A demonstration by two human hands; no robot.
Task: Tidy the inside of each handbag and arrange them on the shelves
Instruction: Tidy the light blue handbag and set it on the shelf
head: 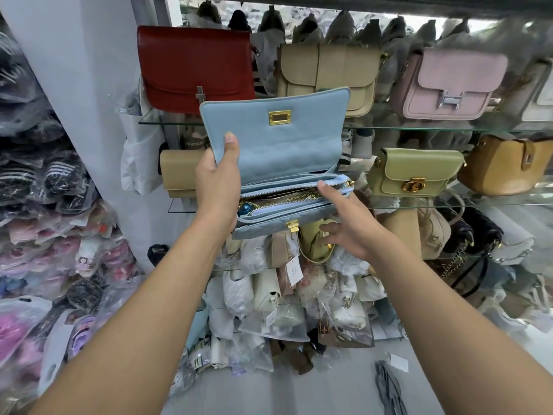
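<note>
Blue handbag (284, 145) open w/ flap up; left hand (216, 187) grips it.

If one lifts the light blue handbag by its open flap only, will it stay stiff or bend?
Likely stiff: the flap of the blue handbag stands almost flat in the left hand. The gold chain inside probably adds weight and could slip out if tipped.

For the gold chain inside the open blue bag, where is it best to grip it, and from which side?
Probably pinch the gold chain at its exposed middle, from above through the open compartment: the left hand holds up the flap of the blue bag, and the chain lies lengthwise inside. The right hand is nearest.
</note>
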